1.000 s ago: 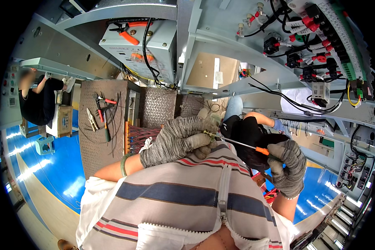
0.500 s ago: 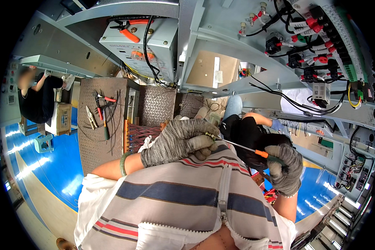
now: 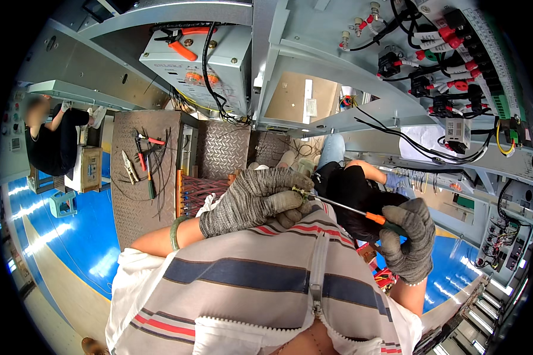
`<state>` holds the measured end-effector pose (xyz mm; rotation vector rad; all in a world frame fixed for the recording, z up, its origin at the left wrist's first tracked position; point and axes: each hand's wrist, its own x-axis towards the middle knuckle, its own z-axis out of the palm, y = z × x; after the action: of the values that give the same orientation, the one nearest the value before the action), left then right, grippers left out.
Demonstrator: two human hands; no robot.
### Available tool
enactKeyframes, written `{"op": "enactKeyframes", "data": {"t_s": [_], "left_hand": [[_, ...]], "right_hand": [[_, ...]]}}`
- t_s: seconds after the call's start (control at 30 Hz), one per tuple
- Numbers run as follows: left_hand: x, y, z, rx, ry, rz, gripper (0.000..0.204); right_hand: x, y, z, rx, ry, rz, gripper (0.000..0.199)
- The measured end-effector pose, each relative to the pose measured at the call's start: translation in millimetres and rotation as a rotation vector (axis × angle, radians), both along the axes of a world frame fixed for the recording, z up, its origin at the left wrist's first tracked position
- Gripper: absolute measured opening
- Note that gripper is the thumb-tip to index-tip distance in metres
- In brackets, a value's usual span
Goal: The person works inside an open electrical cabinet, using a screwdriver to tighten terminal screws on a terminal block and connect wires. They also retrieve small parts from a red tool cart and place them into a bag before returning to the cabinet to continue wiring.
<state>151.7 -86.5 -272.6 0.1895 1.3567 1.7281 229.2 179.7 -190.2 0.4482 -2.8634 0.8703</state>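
Through the head camera I see 2 gloved hands near the middle. My left hand (image 3: pixel 254 198) pinches a small yellowish part (image 3: pixel 302 193) between thumb and fingers; my right hand (image 3: pixel 410 239) is closed round the handle of a screwdriver (image 3: pixel 370 216), its shaft running left to that part. Whether the tip is seated I cannot tell. If I pushed at a slant, the tip could skid off and jab the left fingers just beside it. Thick knit may dull my feel, so a loosened pinch could drop the part. The co-worker (image 3: pixel 352 192) crouches close on the shaft's far side; a bump could spoil my aim.
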Motion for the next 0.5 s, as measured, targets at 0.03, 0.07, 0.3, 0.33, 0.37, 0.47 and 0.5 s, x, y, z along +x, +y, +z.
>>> {"op": "enactKeyframes", "data": {"t_s": [0.03, 0.07, 0.3, 0.33, 0.37, 0.47, 0.5], "left_hand": [[0, -1, -1, 0.012, -0.009, -0.004, 0.024], [1, -1, -2, 0.024, -0.017, -0.008, 0.024], [2, 0, -2, 0.02, 0.049, -0.016, 0.022], [1, 0, -2, 0.024, 0.058, -0.025, 0.022], [0, 0, -2, 0.029, 0.066, -0.035, 0.022], [0, 0, -3, 0.006, 0.117, -0.046, 0.023], [0, 0, -2, 0.004, 0.136, -0.032, 0.023]], "right_hand": [[-3, -1, 0, -0.016, 0.042, 0.026, 0.02], [-2, -2, 1, -0.012, 0.032, 0.031, 0.021], [-1, 2, -5, -0.042, -0.035, 0.075, 0.019], [-1, 2, -7, -0.052, -0.028, 0.064, 0.017], [-1, 2, -7, -0.053, -0.038, 0.038, 0.017], [5, 2, -10, -0.089, -0.084, -0.033, 0.02], [8, 3, -13, -0.122, -0.112, -0.048, 0.02]]}}
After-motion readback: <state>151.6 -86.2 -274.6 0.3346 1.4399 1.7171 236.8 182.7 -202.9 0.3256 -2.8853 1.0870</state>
